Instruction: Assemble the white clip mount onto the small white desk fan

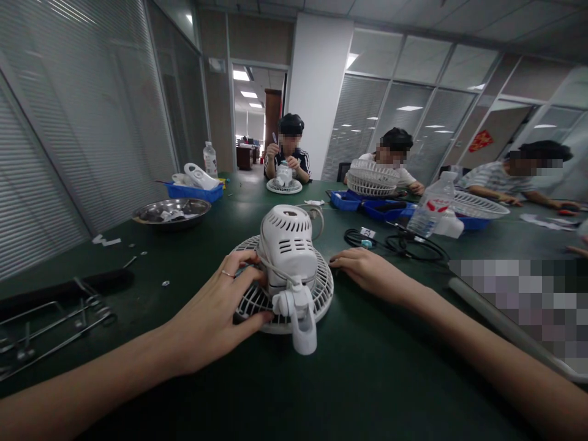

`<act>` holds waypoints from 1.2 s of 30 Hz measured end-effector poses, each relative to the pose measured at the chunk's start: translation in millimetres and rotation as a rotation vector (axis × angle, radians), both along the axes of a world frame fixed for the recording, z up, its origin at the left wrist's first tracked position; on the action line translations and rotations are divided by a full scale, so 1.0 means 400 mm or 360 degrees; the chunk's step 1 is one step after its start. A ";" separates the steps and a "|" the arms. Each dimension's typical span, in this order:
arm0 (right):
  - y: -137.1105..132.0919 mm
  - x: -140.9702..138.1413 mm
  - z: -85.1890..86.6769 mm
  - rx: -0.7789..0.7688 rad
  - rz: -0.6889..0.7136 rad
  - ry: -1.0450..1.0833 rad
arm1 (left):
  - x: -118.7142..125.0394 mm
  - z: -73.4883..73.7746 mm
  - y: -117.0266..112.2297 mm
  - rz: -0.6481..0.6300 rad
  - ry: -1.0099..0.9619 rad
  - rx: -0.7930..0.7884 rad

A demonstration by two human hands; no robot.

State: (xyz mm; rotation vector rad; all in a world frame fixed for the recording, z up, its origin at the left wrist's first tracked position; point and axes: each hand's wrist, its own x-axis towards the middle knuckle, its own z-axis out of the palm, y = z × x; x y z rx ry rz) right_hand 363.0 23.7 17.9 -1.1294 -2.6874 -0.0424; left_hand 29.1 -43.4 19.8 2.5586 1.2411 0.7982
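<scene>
I find the fan on the table between the hands, motor up and grille down, presumably because the broad rim sits steadiest. The left hand, spread wide in a curve, touches its side, apparently bracing it. The right hand rests beside the grille, fingers loosely bent; whether it holds anything I cannot tell.

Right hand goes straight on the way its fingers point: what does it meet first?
Likely the white fan, at the edge of its round grille, close by the right hand's fingertips; exact height is unclear.
</scene>
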 end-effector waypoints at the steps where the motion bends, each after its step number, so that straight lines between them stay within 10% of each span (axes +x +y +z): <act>1: -0.002 -0.002 0.000 0.0011 0.0001 -0.0007 | -0.001 0.001 0.000 0.0004 0.0001 -0.0005; 30: -0.036 0.097 0.115 0.0134 -0.0559 0.0613 | -0.013 0.003 0.010 -0.0001 0.0063 0.0004; 36: -0.035 0.108 0.109 -0.0727 -0.0511 0.0242 | -0.013 0.002 0.012 0.0014 0.0080 0.0011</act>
